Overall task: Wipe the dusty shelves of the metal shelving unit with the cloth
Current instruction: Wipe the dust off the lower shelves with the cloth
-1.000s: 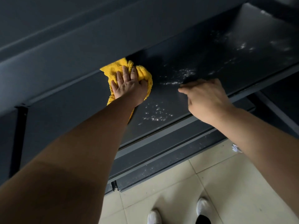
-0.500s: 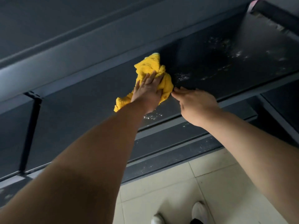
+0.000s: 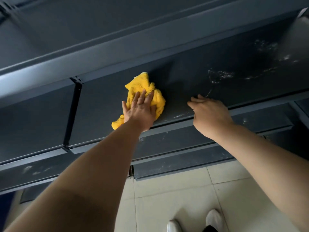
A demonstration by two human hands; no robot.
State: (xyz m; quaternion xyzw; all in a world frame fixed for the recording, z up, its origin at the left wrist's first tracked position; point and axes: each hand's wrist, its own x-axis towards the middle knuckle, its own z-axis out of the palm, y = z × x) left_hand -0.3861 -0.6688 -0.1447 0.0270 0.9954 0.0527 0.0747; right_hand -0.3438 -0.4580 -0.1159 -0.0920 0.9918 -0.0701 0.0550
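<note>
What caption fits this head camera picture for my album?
Left hand presses a crumpled yellow cloth onto the dusty dark metal shelf, right hand resting alongside.

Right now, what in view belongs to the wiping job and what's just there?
Job:
- cloth, pressed flat by left hand
- shelf
- dust
- lower shelves, also dusty

Just there:
- right hand, resting at the shelf's front
- floor tiles
- shoes

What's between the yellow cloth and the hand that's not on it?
Only bare dark shelf, seen in the head view. The yellow cloth and the right hand don't touch; faint dust streaks lie near the front edge.
</note>
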